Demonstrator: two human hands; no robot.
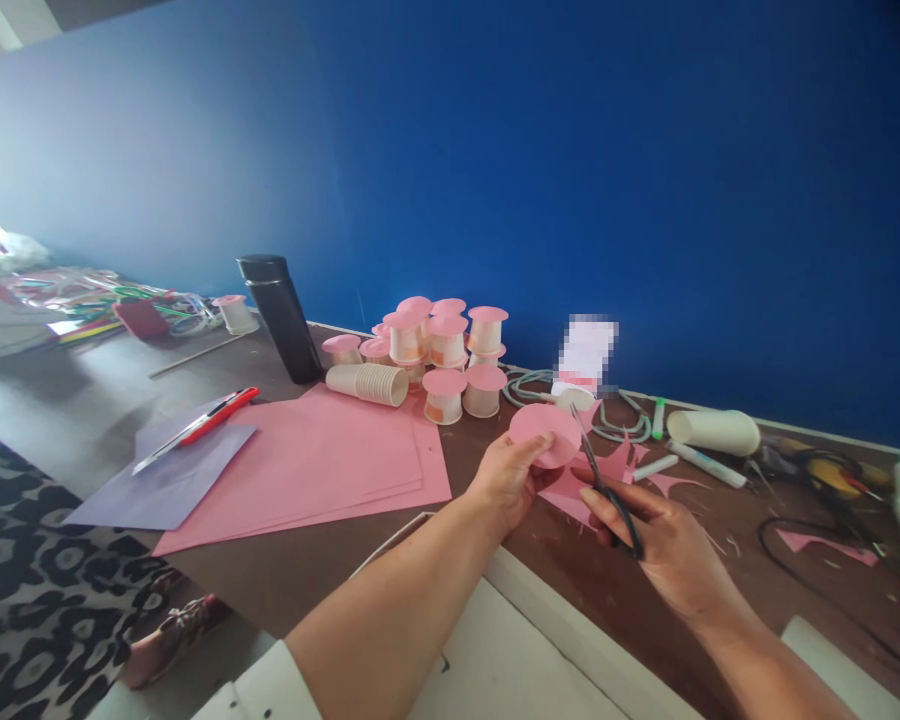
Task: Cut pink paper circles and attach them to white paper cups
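Observation:
My left hand (504, 478) pinches a pink paper circle (546, 432) and holds it up over the brown table (307, 580). My right hand (664, 545) is closed round the black handles of a pair of scissors (604, 487), whose blades point up at the circle's right edge. Pink paper scraps (607, 470) lie on the table just below the circle. Behind them stands a cluster of paper cups topped with pink circles (439, 350). A stack of plain paper cups (367, 383) lies on its side beside that cluster.
Pink paper sheets (322, 465) and a lilac sheet (169, 470) with a red utility knife (202, 425) lie left. A black flask (281, 318) stands behind them. Markers (709, 465), a white roll (716, 432), cables (817, 560) and a glue gun (832, 470) lie right, under the blue wall.

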